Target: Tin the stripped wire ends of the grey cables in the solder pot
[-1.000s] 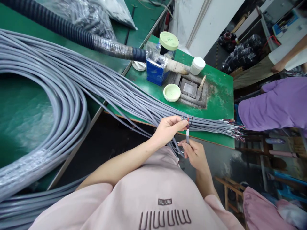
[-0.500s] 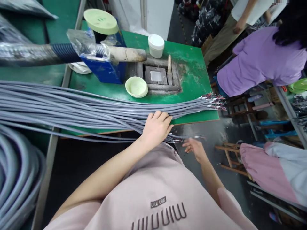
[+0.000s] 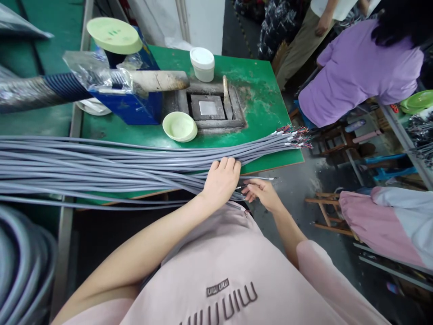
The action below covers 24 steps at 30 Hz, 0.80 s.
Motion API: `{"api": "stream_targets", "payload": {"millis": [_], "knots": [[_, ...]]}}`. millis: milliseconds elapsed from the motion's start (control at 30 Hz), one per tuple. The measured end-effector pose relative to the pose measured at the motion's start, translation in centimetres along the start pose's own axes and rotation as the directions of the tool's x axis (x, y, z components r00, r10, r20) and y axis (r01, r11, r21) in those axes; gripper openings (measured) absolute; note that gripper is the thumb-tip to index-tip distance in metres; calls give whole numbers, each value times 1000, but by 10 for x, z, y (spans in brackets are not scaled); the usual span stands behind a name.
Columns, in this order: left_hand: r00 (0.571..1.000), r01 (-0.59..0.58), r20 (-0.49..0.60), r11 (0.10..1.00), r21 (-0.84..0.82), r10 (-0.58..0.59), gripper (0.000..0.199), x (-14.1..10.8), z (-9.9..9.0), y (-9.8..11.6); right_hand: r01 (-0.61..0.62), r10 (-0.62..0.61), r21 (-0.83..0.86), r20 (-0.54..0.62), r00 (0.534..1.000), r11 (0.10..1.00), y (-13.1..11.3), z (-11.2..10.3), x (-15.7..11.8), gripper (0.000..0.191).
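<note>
A thick bundle of grey cables (image 3: 152,158) lies along the front of the green bench, their stripped ends with thin coloured wires (image 3: 294,135) fanned out at the right. My left hand (image 3: 221,178) is wrapped over the near side of the bundle, closed on some of the cables, its thumb hidden. Beyond the bench edge, my right hand (image 3: 260,192) has its fingers pinched around the end of a loose grey cable close to my left hand. Another cable end (image 3: 270,179) with a white section sticks out just above the right hand's fingers.
Behind the bundle sit a small pale green bowl (image 3: 179,127), a white lidded tub (image 3: 202,64) and a square metal well (image 3: 208,108) with a brush-like tool. A blue box (image 3: 142,104) and a hose (image 3: 64,88) stand left. Coiled cable (image 3: 25,266) is nearer; co-workers are at right.
My right hand has moved left and up to the loose cable ends and closed its fingers there. My left hand stays on the bundle. The whole view has shifted slightly.
</note>
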<state>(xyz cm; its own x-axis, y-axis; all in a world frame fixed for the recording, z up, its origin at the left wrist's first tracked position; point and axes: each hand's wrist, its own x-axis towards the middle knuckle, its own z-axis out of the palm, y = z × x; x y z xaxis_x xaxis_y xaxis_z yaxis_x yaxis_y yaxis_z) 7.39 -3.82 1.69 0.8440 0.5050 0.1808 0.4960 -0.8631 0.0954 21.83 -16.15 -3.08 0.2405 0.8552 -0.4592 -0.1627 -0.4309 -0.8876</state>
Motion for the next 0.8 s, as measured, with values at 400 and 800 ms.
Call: {"api": "stream_targets", "payload": {"millis": [400,800], "knots": [[996,-72,47,995,-64,75,16,10,5,6,165,-159,54,-101,982,985,12,13,3,31],[915,205,310,365,-908,258,49,43,-19,-37,468,-294,410,-419,859,783,-38,23,13,29]]}}
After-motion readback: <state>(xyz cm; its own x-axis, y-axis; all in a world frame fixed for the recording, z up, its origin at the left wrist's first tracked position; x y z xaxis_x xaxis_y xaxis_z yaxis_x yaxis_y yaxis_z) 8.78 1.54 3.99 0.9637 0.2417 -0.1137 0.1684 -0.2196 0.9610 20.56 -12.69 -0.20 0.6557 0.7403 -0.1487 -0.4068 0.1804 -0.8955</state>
